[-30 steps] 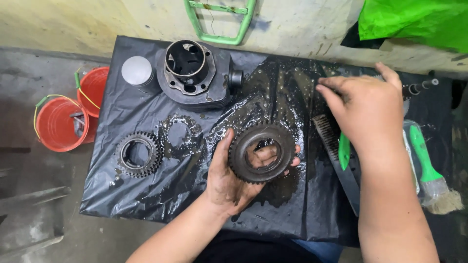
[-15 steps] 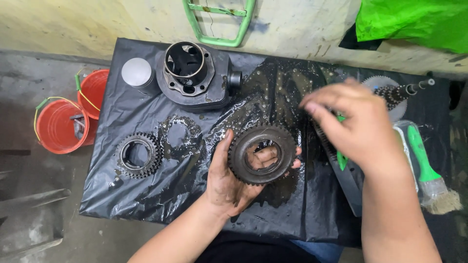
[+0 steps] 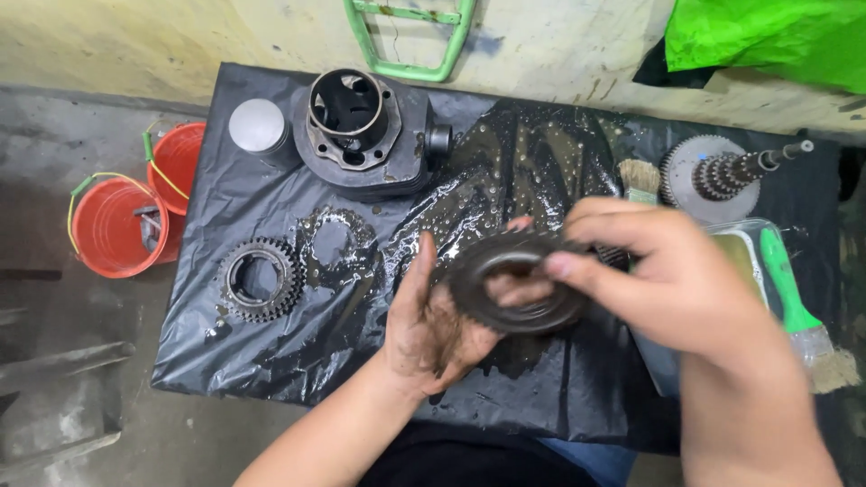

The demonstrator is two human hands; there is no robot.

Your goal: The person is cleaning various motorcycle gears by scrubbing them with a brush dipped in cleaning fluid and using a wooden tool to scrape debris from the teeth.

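My left hand (image 3: 433, 329), smeared with grease, grips a dark toothed gear (image 3: 505, 311) from below, over the wet black plastic sheet (image 3: 298, 361). Its fingers show through the gear's centre hole. My right hand (image 3: 672, 289) reaches in from the right, blurred by motion. Its fingertips pinch the gear's right rim. A second, smaller gear (image 3: 262, 280) lies flat on the sheet to the left. Just behind my right hand lies a brush with tan bristles (image 3: 639, 176), most of it hidden by the hand.
A finned engine cylinder (image 3: 361, 135) and a silver piston (image 3: 257, 126) stand at the back of the sheet. A geared shaft (image 3: 722, 176) lies at the back right. A tray holds a green-handled paintbrush (image 3: 798, 311) on the right. Two red buckets (image 3: 117, 225) sit on the floor to the left.
My right hand has come down from the back right of the sheet onto the gear's right rim. The geared shaft and tan-bristled brush it covered now show. My left hand kept the gear.
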